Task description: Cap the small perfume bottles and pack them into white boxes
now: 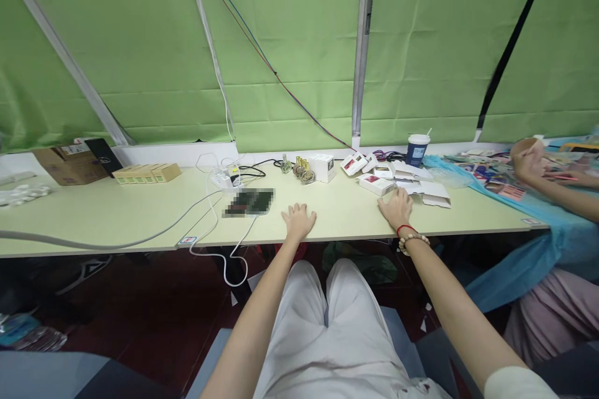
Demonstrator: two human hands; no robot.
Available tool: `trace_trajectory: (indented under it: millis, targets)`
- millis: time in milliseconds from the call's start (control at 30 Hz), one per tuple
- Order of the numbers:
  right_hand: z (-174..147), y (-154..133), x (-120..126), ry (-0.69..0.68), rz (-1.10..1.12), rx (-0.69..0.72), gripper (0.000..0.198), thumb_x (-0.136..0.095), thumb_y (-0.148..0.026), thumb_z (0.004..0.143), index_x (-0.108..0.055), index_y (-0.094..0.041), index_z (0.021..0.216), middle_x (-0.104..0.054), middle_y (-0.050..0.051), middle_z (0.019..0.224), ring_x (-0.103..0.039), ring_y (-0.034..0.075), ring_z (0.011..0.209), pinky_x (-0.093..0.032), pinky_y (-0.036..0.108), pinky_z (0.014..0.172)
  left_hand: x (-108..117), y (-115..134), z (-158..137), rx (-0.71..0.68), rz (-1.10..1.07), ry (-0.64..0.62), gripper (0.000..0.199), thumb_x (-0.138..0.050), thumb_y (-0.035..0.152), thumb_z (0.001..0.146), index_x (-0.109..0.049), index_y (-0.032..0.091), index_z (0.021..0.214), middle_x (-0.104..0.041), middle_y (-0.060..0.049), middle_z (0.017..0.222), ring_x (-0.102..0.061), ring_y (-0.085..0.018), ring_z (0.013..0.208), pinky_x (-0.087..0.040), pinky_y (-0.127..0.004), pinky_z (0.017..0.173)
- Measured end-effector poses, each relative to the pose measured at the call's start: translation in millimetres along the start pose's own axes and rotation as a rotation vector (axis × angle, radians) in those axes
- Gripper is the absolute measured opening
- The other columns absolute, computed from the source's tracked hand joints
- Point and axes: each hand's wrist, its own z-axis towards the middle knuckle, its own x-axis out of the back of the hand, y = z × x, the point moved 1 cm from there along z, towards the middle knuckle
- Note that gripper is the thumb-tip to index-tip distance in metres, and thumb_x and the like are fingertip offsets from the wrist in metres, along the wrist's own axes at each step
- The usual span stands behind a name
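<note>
My left hand (299, 222) rests on the pale yellow table (346, 212) close to its front edge, fingers spread and nothing in them. To its left lies a dark phone-like device (259, 201), partly blurred out, with a white cable (239, 240) running from it. My right hand (397, 207) also lies on the table with fingers apart, a red string and a beaded bracelet (413, 240) at the wrist. Just beyond its fingertips are small white boxes (375, 184) and an opened white carton (428, 190). Both hands are apart from each other.
Behind stand a white box (322, 168), gold-coloured small items (303, 169) and a lidded cup (416, 151) with a straw. A power strip (224, 179) and cables lie left of centre. Cartons (147, 173) sit farther left. At right, another person's hand (531, 162) is over blue plastic sheeting (519, 206).
</note>
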Motion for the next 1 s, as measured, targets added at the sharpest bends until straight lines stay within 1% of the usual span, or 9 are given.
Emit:
trace_trajectory:
  millis: [67, 133, 267, 400, 467, 600, 733, 900, 1000]
  targets:
    - [-0.8, -0.7, 3.3, 0.085, 0.003, 0.032, 0.058, -0.042, -0.032, 0.078, -0.04, 0.003, 0.125, -0.041, 0.025, 0.129, -0.031, 0.031, 0.123, -0.027, 0.045, 0.099, 0.1, -0.1, -0.1, -0.003, -0.001, 0.0, 0.05, -0.031, 0.044, 0.083, -0.05, 0.019, 0.123, -0.048, -0.012, 0.128, -0.034, -0.031, 0.123, -0.022, -0.055, 0.102]
    - [-1.1, -0.8, 5.3, 0.124, 0.012, 0.099, 0.051, -0.041, -0.026, 0.079, -0.043, 0.0, 0.123, -0.044, 0.023, 0.125, -0.035, 0.031, 0.119, -0.031, 0.043, 0.096, 0.1, 0.0, 0.0, -0.007, 0.002, -0.003, 0.051, -0.031, 0.044, 0.083, -0.05, 0.019, 0.123, -0.048, -0.012, 0.128, -0.034, -0.031, 0.122, -0.022, -0.055, 0.102]
    - [0.2, 1.7, 2.4, 0.062, 0.047, 0.213, 0.035, -0.04, -0.019, 0.078, -0.052, -0.005, 0.108, -0.05, 0.018, 0.112, -0.045, 0.026, 0.104, -0.038, 0.036, 0.088, -0.1, 0.2, 0.4, 0.002, 0.004, -0.012, 0.052, -0.031, 0.045, 0.083, -0.049, 0.019, 0.124, -0.047, -0.012, 0.13, -0.033, -0.032, 0.124, -0.021, -0.056, 0.102]
    - [1.6, 5.4, -3.5, 0.061, 0.046, 0.171, 0.034, -0.043, -0.016, 0.073, -0.055, -0.007, 0.104, -0.048, 0.018, 0.114, -0.047, 0.026, 0.101, -0.042, 0.033, 0.081, -0.4, 0.1, -0.1, 0.001, -0.013, -0.013, 0.052, -0.032, 0.044, 0.083, -0.049, 0.018, 0.124, -0.046, -0.013, 0.131, -0.031, -0.033, 0.125, -0.019, -0.056, 0.103]
    - [1.8, 4.9, -4.1, 0.081, 0.048, 0.192, 0.033, -0.042, -0.014, 0.073, -0.057, -0.008, 0.101, -0.047, 0.018, 0.115, -0.046, 0.026, 0.103, -0.042, 0.033, 0.08, -0.4, -0.1, -0.4, 0.001, -0.017, -0.01, 0.052, -0.031, 0.044, 0.083, -0.05, 0.017, 0.124, -0.046, -0.013, 0.13, -0.031, -0.033, 0.125, -0.019, -0.056, 0.103]
    - [0.9, -2.0, 2.3, 0.132, 0.055, 0.34, 0.03, -0.041, -0.011, 0.075, -0.06, -0.009, 0.098, -0.048, 0.017, 0.115, -0.043, 0.027, 0.106, -0.037, 0.036, 0.087, -0.3, 0.1, -0.3, 0.001, -0.013, -0.01, 0.052, -0.032, 0.044, 0.083, -0.05, 0.017, 0.124, -0.047, -0.013, 0.129, -0.032, -0.033, 0.124, -0.02, -0.056, 0.103]
    - [-3.3, -12.0, 11.8, 0.074, 0.026, 0.453, 0.032, -0.04, -0.012, 0.078, -0.059, -0.011, 0.103, -0.05, 0.015, 0.114, -0.041, 0.026, 0.108, -0.03, 0.038, 0.094, 0.1, 0.7, -0.5, -0.007, -0.01, -0.003, 0.05, -0.032, 0.043, 0.084, -0.05, 0.018, 0.123, -0.047, -0.013, 0.13, -0.033, -0.033, 0.124, -0.02, -0.057, 0.102]
    - [-10.8, -16.2, 16.2, -0.006, 0.06, 0.387, 0.031, -0.039, -0.013, 0.08, -0.059, -0.012, 0.104, -0.05, 0.014, 0.11, -0.042, 0.026, 0.105, -0.03, 0.037, 0.09, 1.4, 2.5, -1.8, -0.014, -0.013, -0.002, 0.049, -0.032, 0.043, 0.084, -0.05, 0.019, 0.122, -0.047, -0.013, 0.129, -0.033, -0.033, 0.124, -0.02, -0.056, 0.102]
    - [-12.0, -16.2, 16.3, -0.033, 0.11, 0.423, 0.03, -0.039, -0.012, 0.08, -0.06, -0.012, 0.101, -0.051, 0.013, 0.108, -0.044, 0.025, 0.104, -0.034, 0.034, 0.087, 2.4, 3.7, -2.0, -0.003, -0.014, -0.007, 0.048, -0.032, 0.043, 0.084, -0.05, 0.019, 0.122, -0.048, -0.013, 0.128, -0.033, -0.033, 0.124, -0.019, -0.056, 0.103]
